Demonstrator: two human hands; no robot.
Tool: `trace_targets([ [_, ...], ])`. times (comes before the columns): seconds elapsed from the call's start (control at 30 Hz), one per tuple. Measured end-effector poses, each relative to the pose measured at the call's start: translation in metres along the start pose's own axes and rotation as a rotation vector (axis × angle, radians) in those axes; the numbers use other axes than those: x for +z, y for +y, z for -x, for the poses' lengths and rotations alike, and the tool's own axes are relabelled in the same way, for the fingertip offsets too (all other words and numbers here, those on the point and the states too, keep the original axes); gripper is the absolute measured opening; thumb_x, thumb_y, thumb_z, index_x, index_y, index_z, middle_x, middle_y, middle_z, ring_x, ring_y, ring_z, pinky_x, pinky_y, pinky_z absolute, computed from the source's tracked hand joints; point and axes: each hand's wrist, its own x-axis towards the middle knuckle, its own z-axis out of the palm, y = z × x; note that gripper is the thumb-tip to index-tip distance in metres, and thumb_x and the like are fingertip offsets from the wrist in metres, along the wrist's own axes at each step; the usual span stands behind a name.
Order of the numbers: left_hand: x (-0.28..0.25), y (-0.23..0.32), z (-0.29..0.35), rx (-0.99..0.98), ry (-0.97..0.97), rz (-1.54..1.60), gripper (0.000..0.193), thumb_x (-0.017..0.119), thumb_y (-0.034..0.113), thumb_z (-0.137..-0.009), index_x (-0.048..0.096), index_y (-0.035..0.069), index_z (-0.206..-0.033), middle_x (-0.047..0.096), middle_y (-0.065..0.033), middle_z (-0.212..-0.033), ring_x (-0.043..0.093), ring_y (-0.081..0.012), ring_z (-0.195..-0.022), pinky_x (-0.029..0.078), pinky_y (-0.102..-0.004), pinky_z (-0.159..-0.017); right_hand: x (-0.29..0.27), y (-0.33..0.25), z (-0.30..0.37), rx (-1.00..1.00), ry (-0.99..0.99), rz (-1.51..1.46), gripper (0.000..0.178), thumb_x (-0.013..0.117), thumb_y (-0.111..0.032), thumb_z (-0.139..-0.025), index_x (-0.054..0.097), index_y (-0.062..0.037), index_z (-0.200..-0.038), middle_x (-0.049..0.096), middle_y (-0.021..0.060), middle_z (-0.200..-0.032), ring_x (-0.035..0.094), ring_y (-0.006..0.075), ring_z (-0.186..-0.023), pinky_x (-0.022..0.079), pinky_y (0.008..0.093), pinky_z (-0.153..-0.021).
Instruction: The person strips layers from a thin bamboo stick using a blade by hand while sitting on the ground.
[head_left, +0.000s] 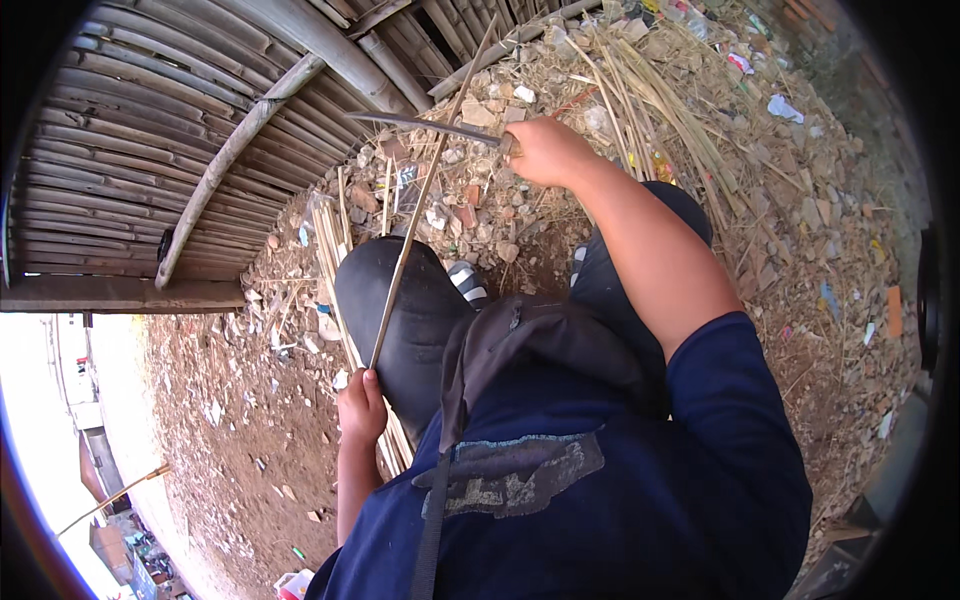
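My left hand (362,405) is closed around the lower end of a long, thin bamboo strip (408,240), beside my left knee. The strip slants up and away to the right, past the knee, toward the bamboo wall. In front of me, my right hand (547,152) grips the handle of a machete (425,123) with a long, slightly curved dark blade. The blade points left and crosses the strip in its upper part. Whether the edge touches the strip, I cannot tell. More pale split bamboo strips (332,240) lie beside and under my left leg.
A bamboo slat wall (180,150) with round poles stands at the far left. Another bundle of bamboo strips (665,100) lies on the ground ahead to the right. Broken brick, stones and litter cover the dirt ground (240,430). A dark bag (540,340) rests at my waist.
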Motion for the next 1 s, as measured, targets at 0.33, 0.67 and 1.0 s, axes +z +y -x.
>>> trace_targets([
  [0.33,0.008,0.002,0.016,0.001,0.146,-0.247,0.035,0.049,0.029,-0.105,0.050,0.006,-0.079,0.059,-0.0210,-0.063,0.060,-0.0441,-0.055,0.043,-0.0536,-0.048,-0.006,-0.052,0.024,-0.189,-0.295,0.047,0.022,0.066,-0.014,-0.081,0.069,-0.0114,-0.102,0.071,0.0132,-0.093,0.071,0.0323,-0.092,0.056,0.0479,-0.080],
  [0.67,-0.005,0.021,0.008,-0.056,0.100,-0.213,0.041,0.043,0.030,-0.107,0.055,0.003,-0.079,0.057,-0.0218,-0.062,0.059,-0.0450,-0.058,0.042,-0.0535,-0.052,0.001,-0.053,0.021,-0.148,-0.280,0.157,0.020,0.063,-0.014,-0.084,0.070,-0.0121,-0.102,0.071,0.0143,-0.097,0.070,0.0346,-0.095,0.056,0.0490,-0.081],
  [1.0,-0.001,0.023,0.005,-0.072,0.118,-0.187,0.046,0.046,0.034,-0.107,0.057,0.001,-0.077,0.058,-0.0229,-0.063,0.060,-0.0448,-0.060,0.043,-0.0519,-0.054,-0.003,-0.010,0.004,0.014,-0.189,0.130,0.024,0.062,-0.012,-0.081,0.071,-0.0106,-0.104,0.071,0.0162,-0.100,0.069,0.0362,-0.099,0.056,0.0478,-0.083],
])
